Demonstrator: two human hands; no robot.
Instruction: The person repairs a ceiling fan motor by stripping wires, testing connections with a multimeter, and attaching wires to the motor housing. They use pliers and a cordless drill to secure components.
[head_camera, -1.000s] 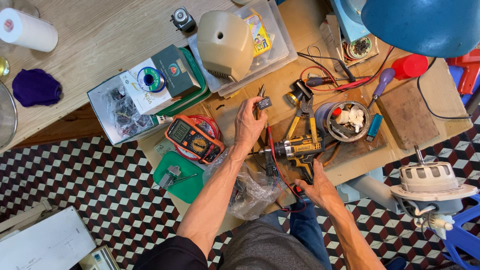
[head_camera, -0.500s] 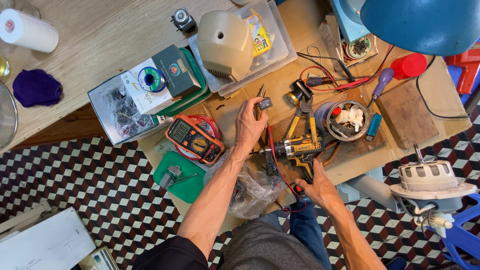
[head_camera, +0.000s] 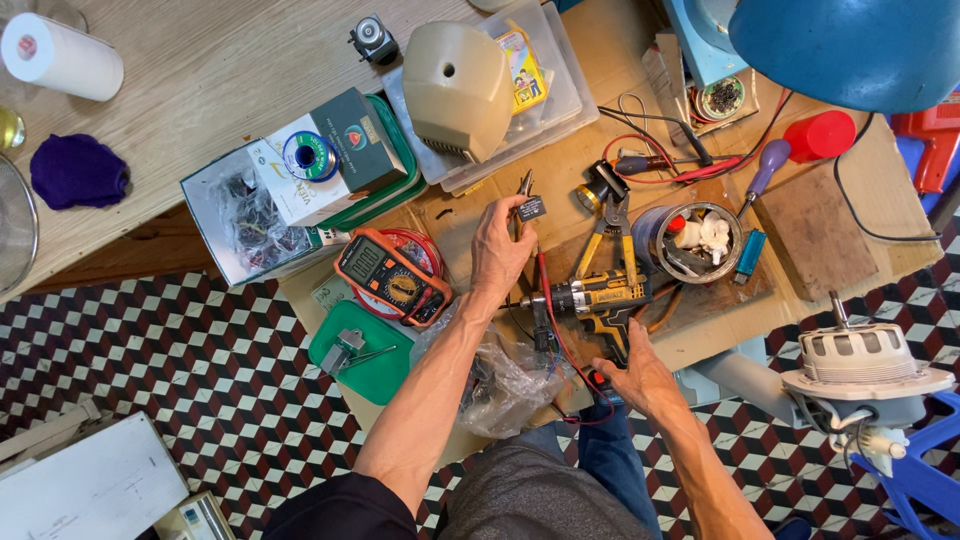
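Observation:
My left hand (head_camera: 497, 251) rests on the cardboard-covered bench and pinches a small black square part (head_camera: 531, 209) between thumb and fingers. Just behind that part lie small pliers (head_camera: 523, 186). My right hand (head_camera: 632, 372) is at the bench's near edge, fingers on a red probe and wire (head_camera: 597, 381). A yellow and black cordless drill (head_camera: 602, 296) lies between the two hands, with yellow-handled pliers (head_camera: 608, 230) above it. An orange multimeter (head_camera: 391, 278) sits left of my left hand.
A clear plastic bag (head_camera: 503, 383) hangs off the near edge. A round tin of odds and ends (head_camera: 699, 243), a blue lighter (head_camera: 751, 254), a wooden block (head_camera: 816, 230), a green tray (head_camera: 371, 352), a beige housing (head_camera: 458, 87) and a white fan motor (head_camera: 864, 371) surround the work area.

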